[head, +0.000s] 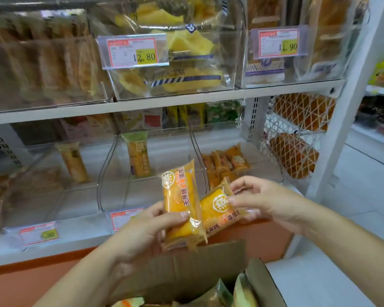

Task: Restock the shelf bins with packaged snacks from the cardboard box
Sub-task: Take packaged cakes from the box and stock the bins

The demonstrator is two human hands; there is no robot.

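The left hand [142, 227] grips an upright orange plastic snack packet [181, 200], fingers curled round it. The right hand [259, 200] pinches a second, tilted orange packet [220, 209] above the brown cardboard box [186, 275].

White shelving [186, 100], perhaps pale tiled floor [364, 187]

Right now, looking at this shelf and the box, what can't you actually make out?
Head view throughout.
1. Cardboard box contents: cut off by the bottom edge, hidden by its flap.
2. Middle price tag: partly behind the left hand and its orange snack pack.
3. Lower-left price tag: figures too blurred.
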